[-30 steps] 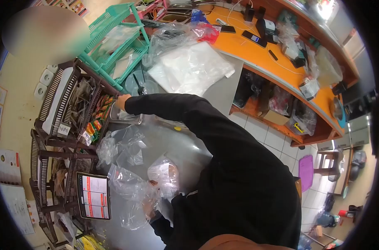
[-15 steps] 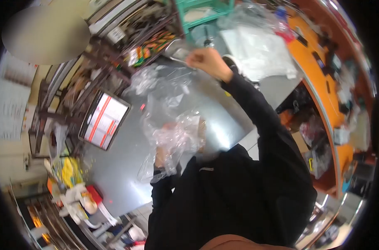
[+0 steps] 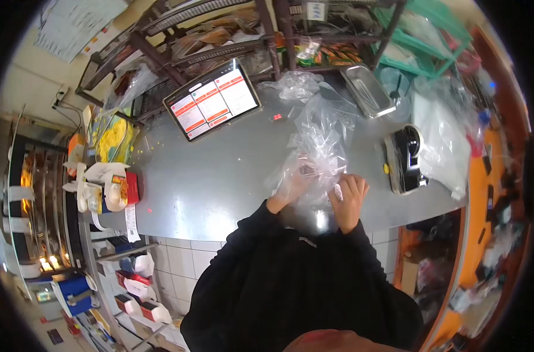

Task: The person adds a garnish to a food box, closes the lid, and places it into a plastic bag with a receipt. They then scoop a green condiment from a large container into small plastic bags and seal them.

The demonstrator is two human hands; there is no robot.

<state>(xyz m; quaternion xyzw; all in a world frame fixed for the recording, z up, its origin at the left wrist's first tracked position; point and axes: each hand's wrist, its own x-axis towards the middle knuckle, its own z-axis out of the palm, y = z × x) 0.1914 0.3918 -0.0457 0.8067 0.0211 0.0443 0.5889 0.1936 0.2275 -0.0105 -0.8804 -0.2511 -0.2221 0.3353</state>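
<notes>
A crumpled clear plastic bag stands in front of me on the grey metal table. My left hand is closed on its left side, seen partly through the plastic. On the right side of the bag, my right hand has its fingers curled together at the plastic, gripping its edge. Glare and folds hide what, if anything, is inside the bag. More loose clear plastic lies just behind it.
A lit tablet leans at the back left. Behind the bag to the right are a metal tray and a black device. White plastic bags lie far right. Food boxes stand at the left edge. Racks line the back.
My right hand has come back from the metal tray at the rear to the bag's right side. My left hand stays at the bag. The camera view has turned.
</notes>
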